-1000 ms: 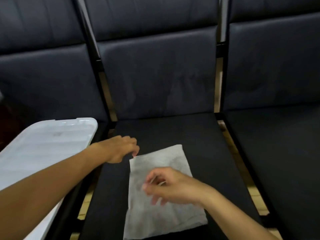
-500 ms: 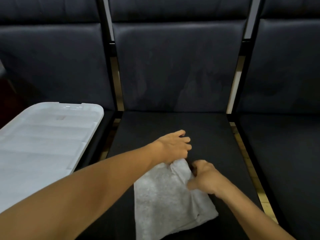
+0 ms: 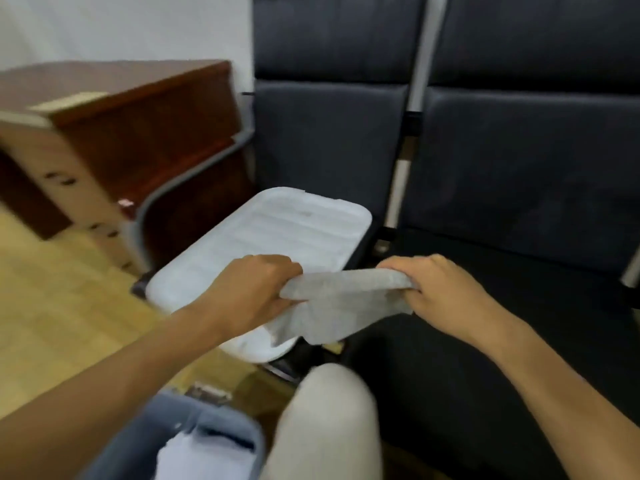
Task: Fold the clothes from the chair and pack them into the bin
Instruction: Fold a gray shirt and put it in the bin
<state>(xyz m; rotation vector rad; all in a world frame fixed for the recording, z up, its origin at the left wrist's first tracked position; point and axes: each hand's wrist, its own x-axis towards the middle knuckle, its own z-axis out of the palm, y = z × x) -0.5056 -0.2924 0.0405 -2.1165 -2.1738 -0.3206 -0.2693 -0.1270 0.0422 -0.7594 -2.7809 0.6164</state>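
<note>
Both hands, left (image 3: 258,289) and right (image 3: 438,289), grasp the folded grey cloth (image 3: 341,306); we should lower it level into the blue-grey bin (image 3: 207,441) below.

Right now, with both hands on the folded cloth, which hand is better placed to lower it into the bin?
Probably the left hand: it grips the grey cloth on the side nearer the blue-grey bin, which sits low left. The right hand holds the far edge.

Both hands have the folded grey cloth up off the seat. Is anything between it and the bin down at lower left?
Nothing visible blocks it. The grey cloth hangs between both hands, and the bin below shows an open top, though blurred.
</note>
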